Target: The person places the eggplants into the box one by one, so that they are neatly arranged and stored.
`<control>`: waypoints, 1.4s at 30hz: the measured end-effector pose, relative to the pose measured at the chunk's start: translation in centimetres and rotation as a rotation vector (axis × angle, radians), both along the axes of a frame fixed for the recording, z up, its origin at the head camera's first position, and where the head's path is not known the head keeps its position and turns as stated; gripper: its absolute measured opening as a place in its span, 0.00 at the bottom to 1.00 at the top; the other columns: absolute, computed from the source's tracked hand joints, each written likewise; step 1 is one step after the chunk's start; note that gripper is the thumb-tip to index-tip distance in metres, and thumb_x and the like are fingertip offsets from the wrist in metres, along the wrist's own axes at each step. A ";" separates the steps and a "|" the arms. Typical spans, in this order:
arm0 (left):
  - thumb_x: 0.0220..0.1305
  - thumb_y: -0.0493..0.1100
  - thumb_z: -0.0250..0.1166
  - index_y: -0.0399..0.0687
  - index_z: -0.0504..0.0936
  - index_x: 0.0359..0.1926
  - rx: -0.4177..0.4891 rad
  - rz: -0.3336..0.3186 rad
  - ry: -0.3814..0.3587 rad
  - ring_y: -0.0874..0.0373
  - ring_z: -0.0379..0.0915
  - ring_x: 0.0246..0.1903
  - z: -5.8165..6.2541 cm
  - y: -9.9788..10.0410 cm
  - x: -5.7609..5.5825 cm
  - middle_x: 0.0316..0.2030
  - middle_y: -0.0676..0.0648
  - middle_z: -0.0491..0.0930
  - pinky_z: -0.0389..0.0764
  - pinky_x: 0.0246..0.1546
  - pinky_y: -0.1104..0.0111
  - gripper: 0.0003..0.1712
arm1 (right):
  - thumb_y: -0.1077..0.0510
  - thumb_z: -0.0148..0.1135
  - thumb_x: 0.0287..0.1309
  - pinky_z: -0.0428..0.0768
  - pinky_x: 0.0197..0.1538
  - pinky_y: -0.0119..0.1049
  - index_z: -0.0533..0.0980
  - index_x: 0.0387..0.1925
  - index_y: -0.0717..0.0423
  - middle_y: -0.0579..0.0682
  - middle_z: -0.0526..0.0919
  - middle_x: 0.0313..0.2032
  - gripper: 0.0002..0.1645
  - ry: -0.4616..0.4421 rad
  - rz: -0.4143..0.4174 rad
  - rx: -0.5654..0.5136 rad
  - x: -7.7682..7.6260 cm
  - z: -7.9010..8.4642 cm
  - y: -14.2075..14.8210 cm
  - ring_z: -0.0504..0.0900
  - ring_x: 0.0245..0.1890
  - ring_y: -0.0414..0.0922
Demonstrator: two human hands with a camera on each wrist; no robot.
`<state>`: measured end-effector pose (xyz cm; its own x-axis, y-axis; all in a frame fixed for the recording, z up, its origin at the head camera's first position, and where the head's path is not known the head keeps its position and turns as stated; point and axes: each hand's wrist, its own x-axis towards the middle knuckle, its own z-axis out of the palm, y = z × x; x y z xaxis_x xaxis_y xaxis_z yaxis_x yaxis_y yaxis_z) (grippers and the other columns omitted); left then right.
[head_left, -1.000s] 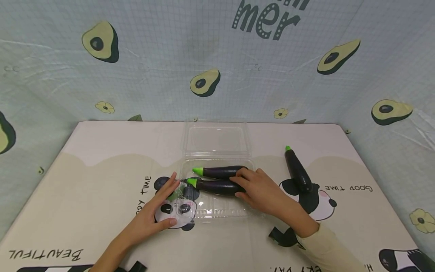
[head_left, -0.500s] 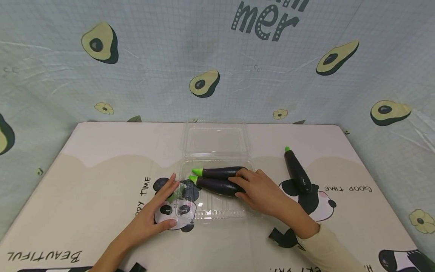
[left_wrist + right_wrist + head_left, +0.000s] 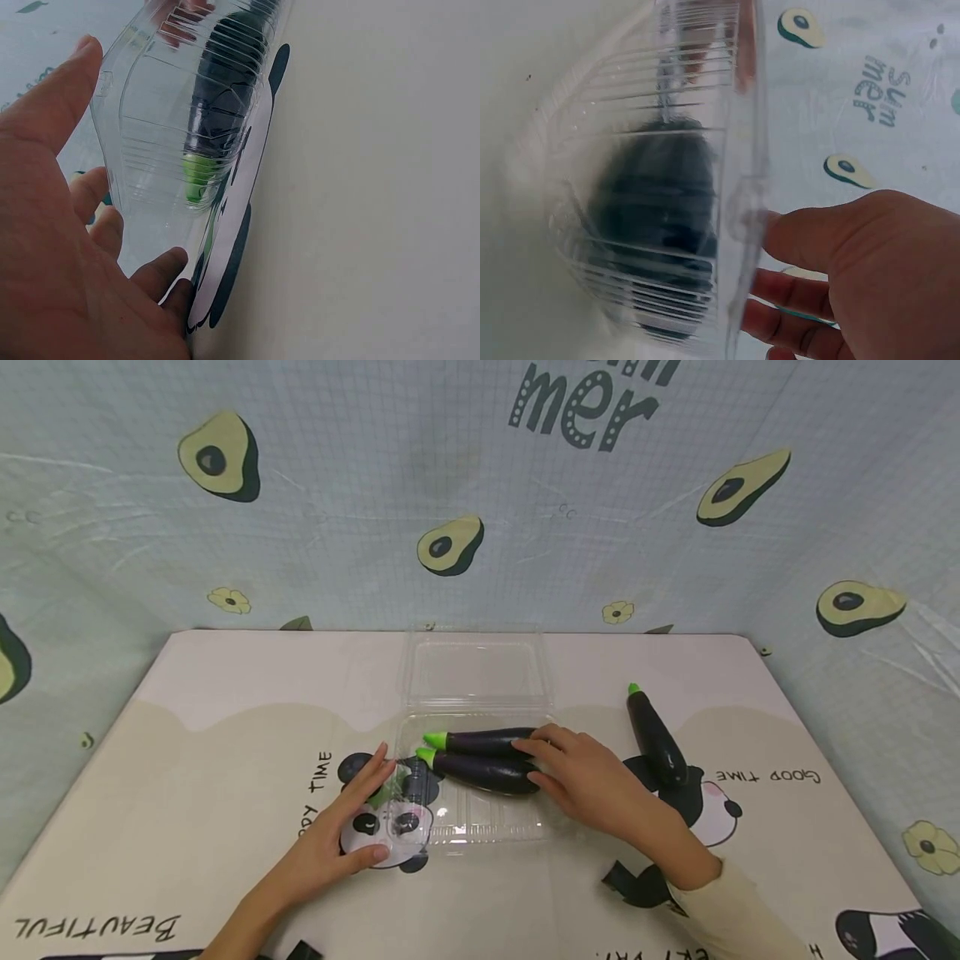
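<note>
A clear plastic clamshell box [image 3: 491,825] lies with its lid [image 3: 477,670] folded back. Inside, a far eggplant [image 3: 480,742] and a near eggplant [image 3: 483,774] rest side by side, green stem ends to the left. My left hand [image 3: 337,831] is spread along the box's left side, fingertips right at the rim. Over the box's right end is my right hand [image 3: 592,781], its relaxed fingers close to the eggplants' thick ends. In the right wrist view, the thumb [image 3: 795,234] overlaps the box rim, and a dark eggplant [image 3: 660,210] shows through the wall.
A third eggplant [image 3: 657,739] lies on the table to the right of the box, stem end pointing away. The tabletop [image 3: 225,793] carries printed pandas and lettering. A curtain [image 3: 337,468] with avocado prints rises behind and at both sides.
The near eggplant's stem end has swung toward the far eggplant and settled beside it. My right hand has let go and shifted slightly right. The left hand stays put.
</note>
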<state>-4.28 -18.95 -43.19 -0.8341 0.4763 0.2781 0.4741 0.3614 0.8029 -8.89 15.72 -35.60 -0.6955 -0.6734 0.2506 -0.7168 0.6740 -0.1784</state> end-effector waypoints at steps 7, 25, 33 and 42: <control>0.51 0.39 0.71 0.46 0.56 0.73 -0.002 -0.005 0.003 0.54 0.40 0.72 0.1 0.0 -0.1 0.75 0.46 0.43 0.54 0.62 0.75 0.50 | 0.58 0.68 0.56 0.79 0.42 0.38 0.74 0.58 0.55 0.52 0.77 0.51 0.27 -0.006 -0.041 -0.045 0.0 0.5 1.0 0.80 0.41 0.46; 0.50 0.39 0.71 0.47 0.56 0.73 0.006 -0.009 -0.004 0.54 0.40 0.72 0.1 0.0 -0.1 0.75 0.46 0.43 0.54 0.62 0.75 0.51 | 0.59 0.68 0.54 0.73 0.28 0.31 0.73 0.59 0.52 0.47 0.75 0.50 0.29 0.027 -0.149 -0.165 0.4 -0.4 5.0 0.75 0.31 0.39; 0.50 0.39 0.71 0.46 0.56 0.73 0.021 -0.013 0.004 0.53 0.40 0.72 0.0 0.0 0.0 0.75 0.46 0.43 0.51 0.62 0.77 0.50 | 0.66 0.69 0.49 0.71 0.26 0.30 0.74 0.57 0.58 0.51 0.75 0.48 0.30 0.096 -0.160 -0.268 0.7 -1.3 7.1 0.71 0.29 0.39; 0.50 0.38 0.71 0.47 0.55 0.73 0.019 -0.027 -0.001 0.53 0.39 0.72 -0.1 -0.1 -0.1 0.75 0.45 0.43 0.50 0.64 0.75 0.51 | 0.67 0.70 0.47 0.64 0.25 0.23 0.74 0.57 0.60 0.53 0.74 0.49 0.32 0.117 -0.259 -0.267 1.0 -2.3 9.6 0.70 0.30 0.41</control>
<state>-4.38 -19.06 -43.29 -0.8213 0.4931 0.2869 0.4828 0.3329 0.8100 -7.90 25.32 -37.85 -0.7906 -0.3790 0.4810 -0.5545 0.7764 -0.2997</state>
